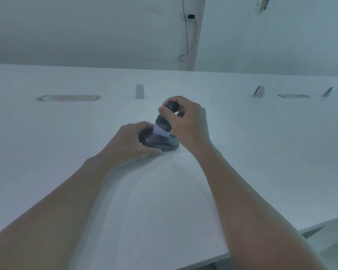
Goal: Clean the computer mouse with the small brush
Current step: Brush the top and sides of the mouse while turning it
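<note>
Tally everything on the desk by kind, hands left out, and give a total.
Computer mouse: 1
Small brush: 1
Upright grey brackets: 3
Oval cable ports: 2
Total: 7

Place: we take it for an office | long white desk [66,133] joined to another at right | oval cable grommets [68,98] and partition brackets [140,91] far | bare wall [86,26] with dangling cable [187,39]

Single head-worn wide-angle view, forward and down over the white desk [86,191], close above both forearms.
</note>
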The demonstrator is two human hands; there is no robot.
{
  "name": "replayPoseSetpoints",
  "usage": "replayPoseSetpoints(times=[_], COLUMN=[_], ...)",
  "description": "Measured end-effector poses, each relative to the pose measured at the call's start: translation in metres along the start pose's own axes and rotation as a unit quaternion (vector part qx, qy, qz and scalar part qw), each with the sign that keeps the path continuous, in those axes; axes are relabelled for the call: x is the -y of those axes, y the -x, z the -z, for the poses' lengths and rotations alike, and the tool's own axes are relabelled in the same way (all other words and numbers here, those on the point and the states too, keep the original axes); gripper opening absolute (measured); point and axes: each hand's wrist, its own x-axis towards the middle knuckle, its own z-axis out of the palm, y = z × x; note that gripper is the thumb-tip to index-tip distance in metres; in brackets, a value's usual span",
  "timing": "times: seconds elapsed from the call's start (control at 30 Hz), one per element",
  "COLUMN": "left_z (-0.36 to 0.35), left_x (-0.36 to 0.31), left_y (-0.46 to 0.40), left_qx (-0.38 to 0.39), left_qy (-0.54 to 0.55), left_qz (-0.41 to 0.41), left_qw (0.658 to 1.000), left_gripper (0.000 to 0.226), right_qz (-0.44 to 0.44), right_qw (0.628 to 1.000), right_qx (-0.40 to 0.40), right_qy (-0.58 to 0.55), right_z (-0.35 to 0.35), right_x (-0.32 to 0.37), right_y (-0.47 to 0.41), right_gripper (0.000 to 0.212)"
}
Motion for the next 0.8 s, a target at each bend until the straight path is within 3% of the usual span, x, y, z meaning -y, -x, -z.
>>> replayPoseSetpoints(times=[0.17,0.33,0.57,0.67,0.8], left_z=[-0.002,-0.002,-0.002,-0.002,-0.001], left_x=[0.0,0.001,0.002,0.002,0.001], left_y=[-0.002,-0.001,0.001,0.001,0.0], left_qx=[-0.014,-0.006,-0.002,-0.002,-0.006], left_qy=[-0.021,-0.008,0.018,0.027,0.01], left_qz=[0.019,0.003,-0.012,-0.007,-0.008], left_qw=[1.0,1.0,1.0,1.0,1.0], left_gripper=[0.033,0.041,0.051,0.053,0.046], right_qz=[0.015,-0.018,-0.099,-0.09,-0.014], right_qw=[0.995,1.0,0.991,0.988,0.999], right_qx=[0.098,0.007,-0.037,-0.056,-0.033], right_qy=[-0.02,0.0,0.085,0.11,0.028], right_z=[-0.013,-0.004,0.015,0.017,0.001], right_x=[0.009,-0.002,-0.027,-0.029,-0.009], right_y=[0.009,-0.001,-0.015,-0.014,-0.005], right_gripper=[0.005,0.004,0.008,0.009,0.005])
